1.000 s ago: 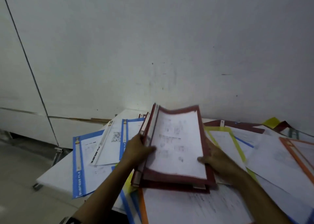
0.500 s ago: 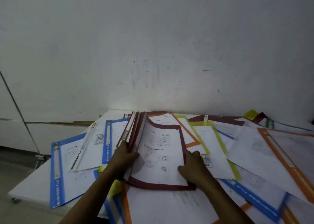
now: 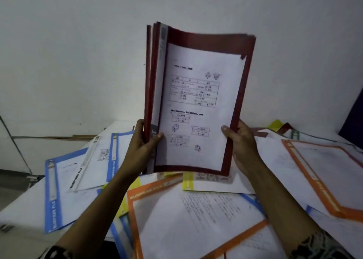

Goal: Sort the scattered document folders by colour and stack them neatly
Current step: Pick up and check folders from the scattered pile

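Head: red folders (image 3: 198, 101) above left grip (image 3: 141, 147)

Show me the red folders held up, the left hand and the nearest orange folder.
red folders (image 3: 206, 41), head view, top red border.
left hand (image 3: 141, 146), head view, back of hand.
nearest orange folder (image 3: 149, 188), head view, top orange strip.

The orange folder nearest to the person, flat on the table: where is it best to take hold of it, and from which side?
Probably its left edge, approached from the left and lifted from underneath: the orange folder lies flat, and that edge is bare, while the yellow folder seems to overlap its far right corner.
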The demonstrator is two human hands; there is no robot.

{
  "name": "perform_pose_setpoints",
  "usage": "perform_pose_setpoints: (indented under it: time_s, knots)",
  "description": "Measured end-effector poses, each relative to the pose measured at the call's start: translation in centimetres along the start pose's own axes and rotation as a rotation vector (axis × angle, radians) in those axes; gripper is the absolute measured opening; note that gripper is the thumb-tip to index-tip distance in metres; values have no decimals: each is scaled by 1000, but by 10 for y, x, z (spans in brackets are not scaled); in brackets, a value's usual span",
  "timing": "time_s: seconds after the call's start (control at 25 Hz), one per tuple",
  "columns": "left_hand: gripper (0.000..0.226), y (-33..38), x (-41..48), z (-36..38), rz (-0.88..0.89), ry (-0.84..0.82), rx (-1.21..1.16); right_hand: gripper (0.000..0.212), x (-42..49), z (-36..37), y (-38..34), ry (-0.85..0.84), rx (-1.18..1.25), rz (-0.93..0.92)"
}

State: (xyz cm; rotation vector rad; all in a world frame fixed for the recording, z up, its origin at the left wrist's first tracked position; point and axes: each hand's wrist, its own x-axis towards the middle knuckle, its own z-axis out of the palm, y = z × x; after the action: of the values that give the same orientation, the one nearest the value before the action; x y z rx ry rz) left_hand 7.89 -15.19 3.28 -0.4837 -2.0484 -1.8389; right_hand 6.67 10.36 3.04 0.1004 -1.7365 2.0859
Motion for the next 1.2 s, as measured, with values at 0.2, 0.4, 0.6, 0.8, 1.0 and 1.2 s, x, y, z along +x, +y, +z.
perform_pose_setpoints:
  time_s: [0.2,0.4,0.6,0.8,1.0,1.2]
  knots:
    - [51,-35,-10,15,-153,115,10,27,-39,-12,28,-37,-229,49]
    - [44,-36,-12,22,-177,118,118,32,-43,-7,45,-12,-317,141]
    - [50,-37,-7,-57,-318,248,326,40,-47,58,29,-345,-478,261]
    - [64,-62,-30,-169,-665,117,675,40,-82,150,81,-563,-547,449]
    - [40,-81,-11,-224,-735,37,818,33,-87,192,103,-510,-463,510]
    - [57,-122,-14,-231,-782,-49,1037,32,-99,197,107,-422,-533,491]
